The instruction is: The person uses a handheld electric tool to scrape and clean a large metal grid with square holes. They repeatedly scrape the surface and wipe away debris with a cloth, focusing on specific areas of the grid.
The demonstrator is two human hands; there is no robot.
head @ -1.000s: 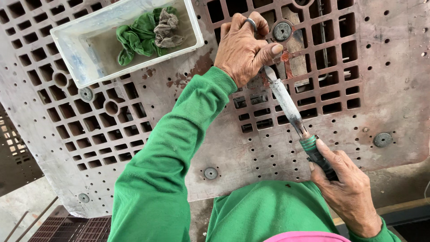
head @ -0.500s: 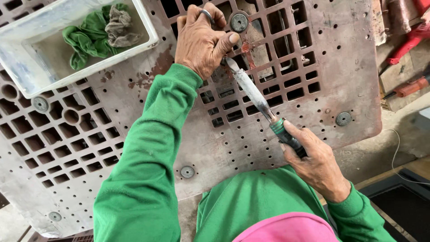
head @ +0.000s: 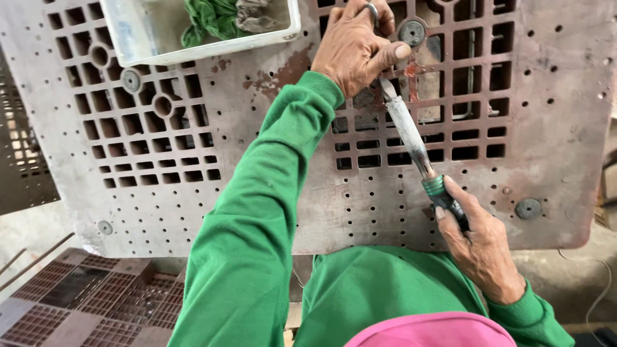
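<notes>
My right hand grips the green-banded dark handle of a long metal file. The blade runs up and to the left across a big rusty perforated metal plate. My left hand, in a green sleeve, pinches the file's tip against the plate, just beside a round grey disc by a red-stained slot. A ring shows on one finger of the left hand.
A white plastic tray holding a green cloth and a grey rag rests on the plate's upper left. More round grey discs dot the plate. Brown grid panels lie on the floor at lower left.
The view has shifted so the plate and tray sit higher in frame. Both hands keep the same hold on the file, its tip still at the disc.
</notes>
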